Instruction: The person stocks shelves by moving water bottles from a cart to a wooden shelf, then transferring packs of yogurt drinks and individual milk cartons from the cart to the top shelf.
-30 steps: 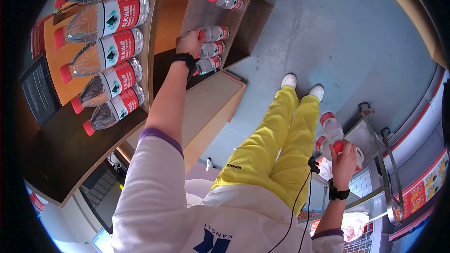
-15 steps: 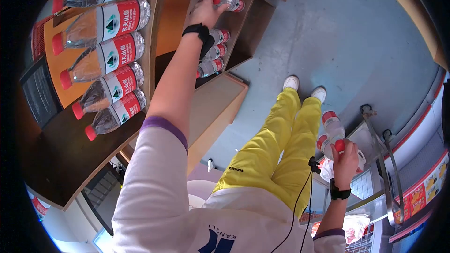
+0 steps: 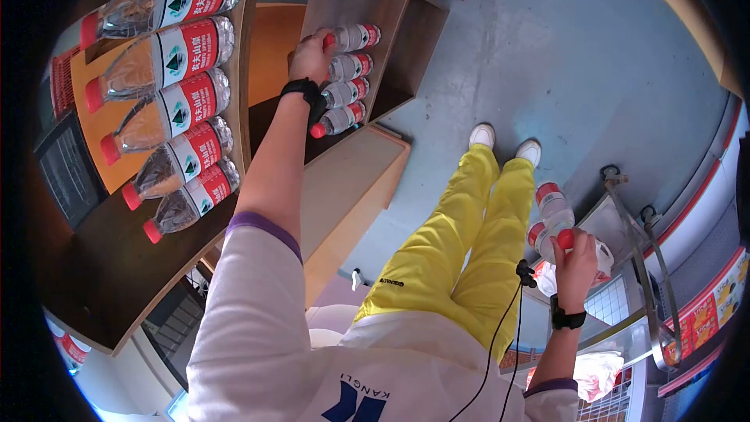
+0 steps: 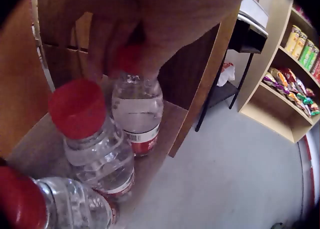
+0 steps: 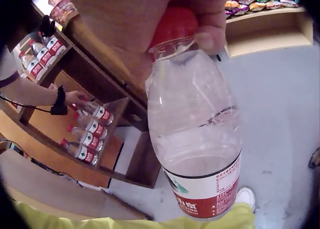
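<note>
In the head view my left hand (image 3: pixel 311 57) grips the red cap of a water bottle (image 3: pixel 359 37) on the lower shelf. That bottle stands at the far end of a row, beside a second bottle (image 3: pixel 349 68) and others nearer me. In the left wrist view, fingers (image 4: pixel 100 49) surround the held bottle's cap (image 4: pixel 129 59). Low on the other side, my right hand (image 3: pixel 576 266) pinches another bottle (image 5: pixel 195 119) by its red cap, its base hanging downward. One more bottle (image 3: pixel 537 238) shows beside it in the head view.
Several larger-looking bottles (image 3: pixel 187 51) line the upper shelf at left. The lower shelf board (image 3: pixel 391 23) ends at a dark wooden side. A metal cart frame (image 3: pixel 637 266) stands near my right hand. Snack shelves (image 4: pixel 280 109) stand across the grey floor (image 3: pixel 562 55).
My left hand moved from the row to a bottle standing apart at the far end, and that bottle is now closer to the row. The right hand stayed nearly still with its bottle.
</note>
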A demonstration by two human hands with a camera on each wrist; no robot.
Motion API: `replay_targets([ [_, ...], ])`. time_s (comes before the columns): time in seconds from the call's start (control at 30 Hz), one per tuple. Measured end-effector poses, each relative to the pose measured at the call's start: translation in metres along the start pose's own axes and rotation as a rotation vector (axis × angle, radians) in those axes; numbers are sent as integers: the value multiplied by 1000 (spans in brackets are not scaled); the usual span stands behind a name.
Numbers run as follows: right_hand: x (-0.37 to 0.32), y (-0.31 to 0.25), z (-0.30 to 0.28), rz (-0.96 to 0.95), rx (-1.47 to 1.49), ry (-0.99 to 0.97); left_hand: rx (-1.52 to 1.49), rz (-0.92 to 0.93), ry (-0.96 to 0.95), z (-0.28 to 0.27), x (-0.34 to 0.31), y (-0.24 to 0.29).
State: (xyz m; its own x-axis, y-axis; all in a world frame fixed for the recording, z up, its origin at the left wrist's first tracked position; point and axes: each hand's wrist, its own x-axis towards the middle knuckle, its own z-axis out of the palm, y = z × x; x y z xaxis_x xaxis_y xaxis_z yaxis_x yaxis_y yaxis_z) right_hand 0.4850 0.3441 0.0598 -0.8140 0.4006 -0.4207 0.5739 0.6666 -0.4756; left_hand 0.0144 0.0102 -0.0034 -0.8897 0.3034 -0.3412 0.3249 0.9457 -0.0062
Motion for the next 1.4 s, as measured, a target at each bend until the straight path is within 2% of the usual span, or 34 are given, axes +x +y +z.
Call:
replay_targets([
  [0.2, 1, 1, -4, -13, -14, 6, 40, 12, -85, -7, -4, 2],
  [0.43, 4, -5, -5, -21, 0, 9, 44, -30, -46, -9, -14, 19],
  [0.5, 4, -5, -9, 2, -12, -8, 72, 51, 252, -10, -24, 38],
  [0.57, 8, -9, -13, -69, -28, -15, -39, 278, 248, -32, -52, 92],
  [0.63, 13, -10, -12, -72, -11, -27, -293, 562, 67, -17, -84, 139],
  [0.7, 18, -17, -13, -97, -7, -5, -334, 762, -61, 16, -129, 180],
  [0.77, 24, -26, -14, -125, -14, 10, -482, 868, -300, 19, -173, 235],
  [0.83, 31, -34, -17, -165, -44, 24, -591, 935, -228, 34, -203, 270],
  [0.93, 36, -37, -16, -209, -75, 45, -684, 863, -195, 35, -226, 298],
  [1.0, 39, -38, -14, -226, -58, 55, -609, 805, -52, 33, -230, 299],
  [1.13, 44, -45, -12, -258, -31, 60, -548, 814, -29, 27, -226, 287],
  [1.4, 55, -65, -14, -257, 79, 113, -676, 700, -65, 8, -213, 266],
])
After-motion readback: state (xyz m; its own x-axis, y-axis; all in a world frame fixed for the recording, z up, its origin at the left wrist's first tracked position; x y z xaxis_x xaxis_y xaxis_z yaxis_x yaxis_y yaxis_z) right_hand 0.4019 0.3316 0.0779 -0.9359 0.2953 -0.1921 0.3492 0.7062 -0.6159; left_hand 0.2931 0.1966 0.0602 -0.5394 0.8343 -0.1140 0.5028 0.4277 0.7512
